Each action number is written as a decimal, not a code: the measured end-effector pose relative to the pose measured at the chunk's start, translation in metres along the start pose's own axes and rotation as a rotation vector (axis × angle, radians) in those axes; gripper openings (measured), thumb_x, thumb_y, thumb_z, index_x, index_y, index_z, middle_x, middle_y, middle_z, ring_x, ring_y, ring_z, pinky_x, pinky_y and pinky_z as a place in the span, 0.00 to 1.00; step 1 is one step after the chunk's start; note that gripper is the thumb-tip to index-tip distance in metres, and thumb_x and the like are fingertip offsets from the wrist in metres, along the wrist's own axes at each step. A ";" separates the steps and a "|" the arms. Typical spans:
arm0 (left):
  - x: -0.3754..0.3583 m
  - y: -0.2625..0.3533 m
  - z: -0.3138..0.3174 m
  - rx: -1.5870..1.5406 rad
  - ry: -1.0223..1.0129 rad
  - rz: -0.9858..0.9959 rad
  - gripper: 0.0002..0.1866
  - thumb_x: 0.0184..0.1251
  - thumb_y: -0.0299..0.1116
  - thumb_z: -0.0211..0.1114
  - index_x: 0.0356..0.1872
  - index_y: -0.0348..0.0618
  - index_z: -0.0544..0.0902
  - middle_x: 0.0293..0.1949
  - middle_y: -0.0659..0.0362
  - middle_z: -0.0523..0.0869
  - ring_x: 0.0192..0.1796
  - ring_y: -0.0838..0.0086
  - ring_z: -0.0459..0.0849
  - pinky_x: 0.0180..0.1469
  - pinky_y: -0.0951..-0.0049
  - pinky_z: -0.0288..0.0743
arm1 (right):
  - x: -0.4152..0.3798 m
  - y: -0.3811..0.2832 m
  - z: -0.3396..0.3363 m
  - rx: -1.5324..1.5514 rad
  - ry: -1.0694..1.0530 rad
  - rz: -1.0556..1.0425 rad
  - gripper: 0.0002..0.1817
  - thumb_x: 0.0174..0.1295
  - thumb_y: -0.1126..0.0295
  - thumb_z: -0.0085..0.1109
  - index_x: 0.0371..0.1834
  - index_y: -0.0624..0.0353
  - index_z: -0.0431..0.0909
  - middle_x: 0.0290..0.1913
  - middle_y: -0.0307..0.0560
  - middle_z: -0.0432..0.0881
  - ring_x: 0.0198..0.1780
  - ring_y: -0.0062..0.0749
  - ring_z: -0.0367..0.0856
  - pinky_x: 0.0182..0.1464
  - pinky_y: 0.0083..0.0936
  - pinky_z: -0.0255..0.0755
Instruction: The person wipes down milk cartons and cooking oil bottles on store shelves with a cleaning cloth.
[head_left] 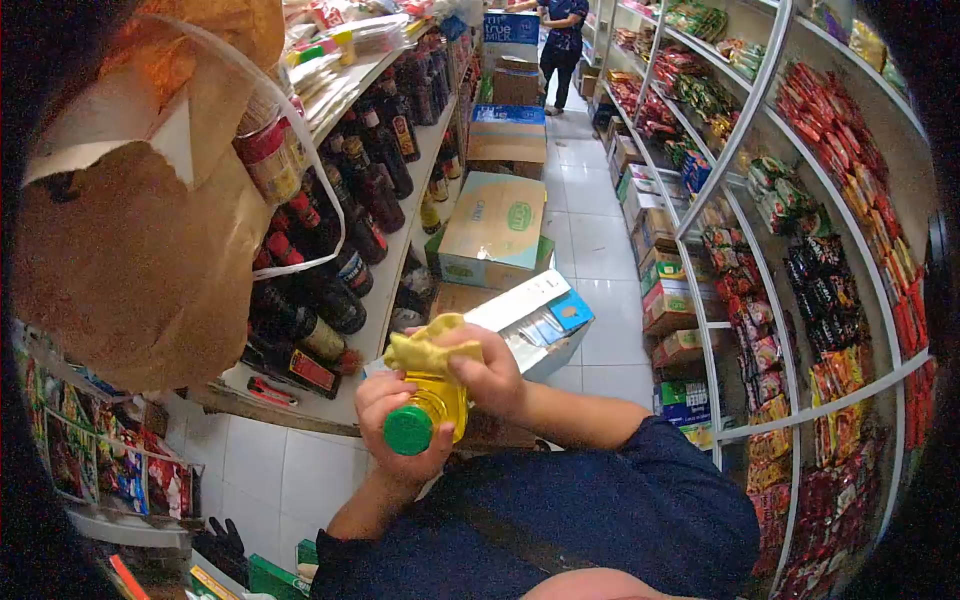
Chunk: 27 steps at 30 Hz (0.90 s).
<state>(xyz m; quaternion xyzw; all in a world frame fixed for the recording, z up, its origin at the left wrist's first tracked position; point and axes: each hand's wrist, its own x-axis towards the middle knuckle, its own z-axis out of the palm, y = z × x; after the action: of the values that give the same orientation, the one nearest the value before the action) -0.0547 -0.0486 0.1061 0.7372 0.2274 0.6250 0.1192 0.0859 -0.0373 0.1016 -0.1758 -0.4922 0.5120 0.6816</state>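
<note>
A clear bottle of yellow liquid (446, 395) with a green cap (408, 430) is tilted so that its cap faces the camera. My left hand (385, 415) is wrapped round the bottle near the cap. In my right hand (487, 372) is a yellow cloth (437, 345), bunched against the far end of the bottle. The cloth covers part of the bottle. Just beyond my hands, an open white and blue carton (548, 320) stands in front of a large brown box (492, 225).
Dark bottles (375, 185) crowd the left shelf (330, 408). A large brown paper piece (130, 270) hangs at the left. Packets (825, 300) fill the right shelves. Another person (562, 40) stands at the aisle's far end, beyond stacked boxes.
</note>
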 end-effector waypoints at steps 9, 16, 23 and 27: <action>0.010 0.003 -0.014 -0.009 -0.070 -0.058 0.24 0.52 0.47 0.66 0.41 0.41 0.70 0.37 0.52 0.76 0.42 0.60 0.76 0.47 0.59 0.70 | -0.042 0.068 -0.095 -0.799 0.060 0.480 0.15 0.57 0.64 0.54 0.39 0.67 0.77 0.37 0.41 0.80 0.39 0.24 0.76 0.45 0.24 0.70; 0.024 -0.014 -0.009 -0.089 -0.141 -0.043 0.23 0.52 0.47 0.67 0.40 0.40 0.73 0.38 0.52 0.77 0.44 0.58 0.77 0.49 0.58 0.70 | -0.118 -0.062 -0.207 -0.560 0.719 -0.276 0.18 0.59 0.65 0.55 0.50 0.62 0.70 0.43 0.45 0.76 0.39 0.29 0.78 0.43 0.27 0.76; 0.021 -0.033 -0.003 -0.371 -0.119 -0.097 0.22 0.53 0.42 0.66 0.43 0.38 0.72 0.40 0.49 0.80 0.48 0.52 0.77 0.52 0.55 0.69 | -0.526 -0.242 -0.371 -0.475 1.920 -0.630 0.23 0.60 0.49 0.46 0.45 0.56 0.75 0.37 0.45 0.79 0.32 0.35 0.77 0.28 0.32 0.72; 0.017 -0.027 0.002 -0.362 -0.177 -0.014 0.26 0.58 0.49 0.62 0.46 0.37 0.68 0.42 0.50 0.76 0.51 0.51 0.74 0.54 0.52 0.68 | -0.583 -0.254 -0.232 -0.349 1.894 -0.614 0.19 0.62 0.50 0.43 0.38 0.54 0.76 0.28 0.42 0.76 0.26 0.32 0.75 0.23 0.30 0.71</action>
<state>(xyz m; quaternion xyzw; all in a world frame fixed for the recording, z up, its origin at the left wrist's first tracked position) -0.0562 -0.0171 0.1087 0.7543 0.1051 0.5876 0.2735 0.4221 -0.5884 -0.1009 -0.4729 0.1597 -0.1149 0.8589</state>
